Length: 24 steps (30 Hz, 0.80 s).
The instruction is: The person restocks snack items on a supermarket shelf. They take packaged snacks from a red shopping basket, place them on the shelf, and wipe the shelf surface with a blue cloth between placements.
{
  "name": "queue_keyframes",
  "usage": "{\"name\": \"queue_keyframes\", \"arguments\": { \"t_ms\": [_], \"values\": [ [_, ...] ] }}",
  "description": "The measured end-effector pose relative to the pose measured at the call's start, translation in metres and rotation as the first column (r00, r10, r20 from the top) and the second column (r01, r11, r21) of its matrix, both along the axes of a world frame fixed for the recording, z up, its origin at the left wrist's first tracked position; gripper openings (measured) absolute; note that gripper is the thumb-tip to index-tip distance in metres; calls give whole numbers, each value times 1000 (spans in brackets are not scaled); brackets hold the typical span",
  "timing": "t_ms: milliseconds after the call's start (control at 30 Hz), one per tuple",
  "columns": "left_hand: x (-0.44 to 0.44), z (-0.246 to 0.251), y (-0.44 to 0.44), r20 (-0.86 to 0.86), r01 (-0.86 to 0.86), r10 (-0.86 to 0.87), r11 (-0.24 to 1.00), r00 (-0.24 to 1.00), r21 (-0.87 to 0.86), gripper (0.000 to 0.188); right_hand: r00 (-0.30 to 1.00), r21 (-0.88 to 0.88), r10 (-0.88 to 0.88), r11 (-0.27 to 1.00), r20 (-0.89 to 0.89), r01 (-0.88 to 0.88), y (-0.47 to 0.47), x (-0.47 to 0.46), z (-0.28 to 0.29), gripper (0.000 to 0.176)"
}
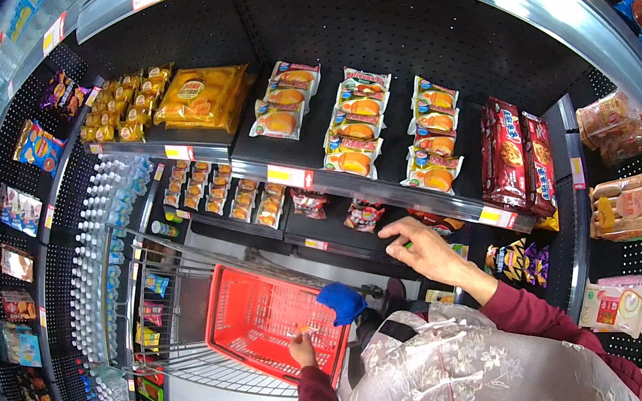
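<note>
My left hand (303, 350) is over the red plastic shopping basket (250, 312), its fingers closed on a small orange-and-white wrapped item (310, 329). Most of that item is hidden by the fingers. The basket rests in a metal wire shopping cart (156, 314), and a blue cloth-like thing (342, 303) covers its right corner. My right hand (429, 249) hovers in front of the shelf edge, thumb and fingers apart, with nothing seen in it. Behind it, on the shelf, are rows of wrapped bread (435, 173) and red packs of cookies (503, 156).
Further left on the shelf lie large yellow bread bags (200, 97) and small yellow packs (121, 109). Smaller wrapped breads (242, 200) and red packets (364, 215) occupy the lower shelf. Bottled water (96, 255) lines the left side. Bagged bread (624, 206) hangs or stands at right.
</note>
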<state>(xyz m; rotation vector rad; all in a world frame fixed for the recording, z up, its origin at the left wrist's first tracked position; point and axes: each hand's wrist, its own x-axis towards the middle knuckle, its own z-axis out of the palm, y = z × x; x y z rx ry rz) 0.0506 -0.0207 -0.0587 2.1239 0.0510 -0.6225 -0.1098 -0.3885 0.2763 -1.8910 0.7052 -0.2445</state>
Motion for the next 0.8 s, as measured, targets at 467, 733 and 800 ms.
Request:
{"name": "queue_keyframes", "arguments": {
  "t_ms": [467,733,800],
  "values": [
    [55,334,-318,392,512,-346,705,852,-491,41,941,123,-292,954,174,273,-44,53,18,45],
    [51,335,-364,414,539,-374,729,830,-422,56,905,251,-354,922,236,295,-50,70,-1,42],
    [50,334,-358,517,573,-350,732,781,-369,58,913,260,-342,923,224,283,-48,67,2,36]
  ]
}}
